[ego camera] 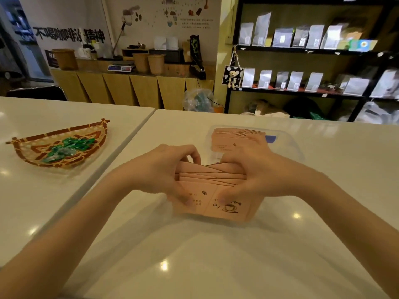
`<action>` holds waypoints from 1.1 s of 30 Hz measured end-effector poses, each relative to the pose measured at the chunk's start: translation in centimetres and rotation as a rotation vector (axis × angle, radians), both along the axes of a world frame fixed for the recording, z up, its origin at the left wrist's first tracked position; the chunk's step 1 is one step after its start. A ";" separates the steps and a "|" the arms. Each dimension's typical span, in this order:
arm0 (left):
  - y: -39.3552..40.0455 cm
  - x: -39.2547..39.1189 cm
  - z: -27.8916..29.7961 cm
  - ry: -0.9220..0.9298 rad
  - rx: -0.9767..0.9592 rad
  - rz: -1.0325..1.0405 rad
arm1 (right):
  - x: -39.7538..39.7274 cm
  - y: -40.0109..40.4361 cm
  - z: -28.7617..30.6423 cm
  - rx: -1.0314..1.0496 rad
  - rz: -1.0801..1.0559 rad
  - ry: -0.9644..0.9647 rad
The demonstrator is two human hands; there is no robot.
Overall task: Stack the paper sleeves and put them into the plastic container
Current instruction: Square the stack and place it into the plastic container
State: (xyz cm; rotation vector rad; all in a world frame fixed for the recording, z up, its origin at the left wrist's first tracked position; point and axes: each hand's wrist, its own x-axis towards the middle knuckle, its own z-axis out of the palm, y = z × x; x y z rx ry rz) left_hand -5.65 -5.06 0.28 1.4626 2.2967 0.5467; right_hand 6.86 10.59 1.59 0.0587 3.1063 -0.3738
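Observation:
A bundle of pink paper sleeves [212, 180] with a printed coffee cup stands on edge on the white table, its edges fanned and uneven. My left hand [164, 169] grips its left side and my right hand [257, 175] grips its right side, thumbs on the front sleeve. Just behind them lies a clear plastic container [287, 145], low and rectangular. Inside it a second stack of pink sleeves [235, 137] lies flat toward its left end. A blue mark shows through the container's wall at the right of that stack.
A woven bamboo basket [95, 134] with green wrapped candies sits on the neighbouring table at left. A seam runs between the two white tables [133, 134]. Beyond the far edge are a wooden counter and black shelves of bags.

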 end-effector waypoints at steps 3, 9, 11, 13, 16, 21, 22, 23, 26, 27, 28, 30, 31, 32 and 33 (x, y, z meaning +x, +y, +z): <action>1.4 1.6 -0.8 -0.025 0.101 -0.015 | 1.9 1.2 -1.2 0.007 -0.049 0.069; 2.5 2.7 -2.1 -0.106 0.117 -0.056 | 4.0 1.9 -3.0 -0.131 -0.104 0.128; 2.2 2.5 -2.4 -0.114 0.126 -0.053 | 4.1 2.0 -3.3 -0.222 -0.127 0.113; 1.9 2.2 -2.9 -0.097 0.133 -0.056 | 4.2 2.1 -3.8 -0.291 -0.149 0.065; 1.5 1.9 -3.8 -0.079 0.135 -0.051 | 4.6 2.5 -4.7 -0.324 -0.158 0.036; 0.5 1.7 -4.8 -0.136 0.146 0.026 | 5.7 3.2 -5.6 -0.569 -0.197 0.095; 0.3 1.7 -5.0 -0.162 0.156 0.046 | 5.8 3.4 -5.8 -0.627 -0.214 0.106; 0.2 1.7 -5.2 -0.184 0.167 0.064 | 5.9 3.6 -6.0 -0.681 -0.232 0.112; 0.0 1.4 -5.6 -0.259 0.194 0.113 | 6.1 4.1 -6.8 -0.821 -0.265 0.096; 0.0 1.3 -5.8 -0.282 0.201 0.125 | 6.1 4.2 -7.0 -0.872 -0.263 0.091; 0.0 1.3 -6.0 -0.305 0.211 0.131 | 6.1 4.2 -7.2 -0.924 -0.260 0.089; 0.1 1.7 -6.2 -0.377 0.243 0.106 | 6.1 3.9 -7.7 -0.973 -0.251 0.091; 0.1 2.1 -6.4 -0.425 0.257 0.080 | 6.0 3.7 -7.8 -0.973 -0.253 0.095; 0.2 2.4 -6.6 -0.466 0.270 0.055 | 5.9 3.4 -8.0 -0.970 -0.259 0.105; 0.3 2.6 -7.0 -0.494 0.280 0.039 | 5.7 3.1 -8.2 -0.972 -0.264 0.124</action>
